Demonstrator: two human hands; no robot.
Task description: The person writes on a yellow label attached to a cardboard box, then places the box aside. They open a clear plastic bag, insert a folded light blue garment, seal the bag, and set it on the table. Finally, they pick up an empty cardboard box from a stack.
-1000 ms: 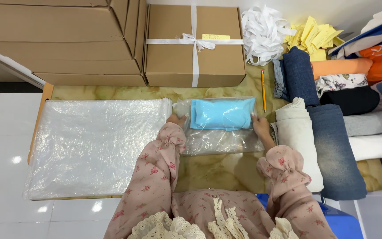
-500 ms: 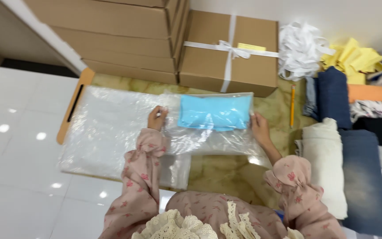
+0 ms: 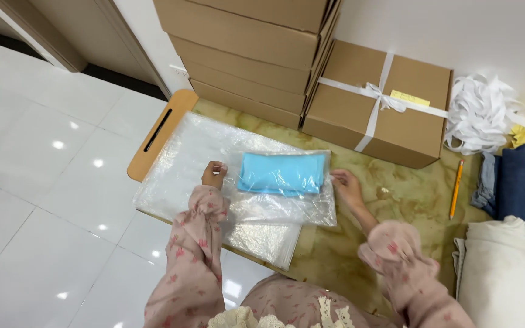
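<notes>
Clear plastic bag (image 3: 287, 188) pinched at both side edges: left hand (image 3: 214, 175) grips its 9 o'clock edge, right hand (image 3: 347, 187) its 3 o'clock edge. Folded blue cloth (image 3: 284, 173) sits inside, bag lying on a stack of empty bags (image 3: 183, 170) over a wooden board (image 3: 156, 133). Step looks like squaring up the packed bag; next likely needs folding the loose open end under. Ribboned box (image 3: 378, 109) at 1 o'clock, pencil (image 3: 456, 188) at 3.

A: Upper centre? 
B: Stacked cardboard boxes (image 3: 247, 48); just right of them, a brown gift box (image 3: 381, 100) tied with white ribbon.

A: Far right? 
B: A heap of white ribbon (image 3: 481, 115), yellow pencil (image 3: 456, 188), folded denim (image 3: 521, 188) and a cream fabric roll (image 3: 496, 267).

A: Left? 
B: Wooden board (image 3: 159, 130) beside white floor tiles (image 3: 50, 182).
</notes>
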